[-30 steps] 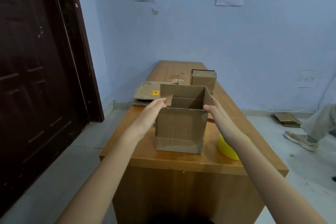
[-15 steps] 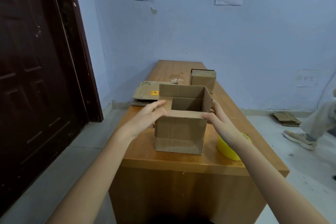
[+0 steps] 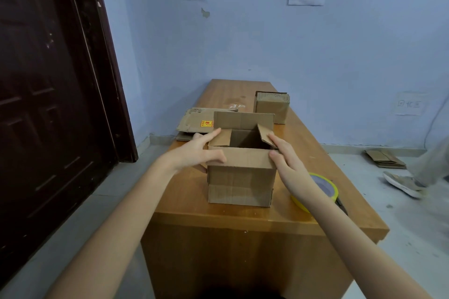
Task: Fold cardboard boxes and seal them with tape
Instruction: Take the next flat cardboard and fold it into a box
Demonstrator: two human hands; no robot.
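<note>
- Cardboard box (image 3: 240, 184) stands upright on the table (image 3: 218, 219), top partly open.
- Left hand (image 3: 194, 153), fingers straight, presses the 9 o'clock flap inward.
- Right hand (image 3: 289, 165), fingers straight, pushes the 3 o'clock flap.

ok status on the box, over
Left hand and right hand open, pressing side flaps inward. Box upright, top not closed. Tape roll beside it, nothing blocking.

A long wooden table (image 3: 233, 216) held an open cardboard box (image 3: 240, 184), a yellow tape roll (image 3: 328, 187), flattened cardboard (image 3: 194, 124) and a small closed box (image 3: 272, 107).
</note>
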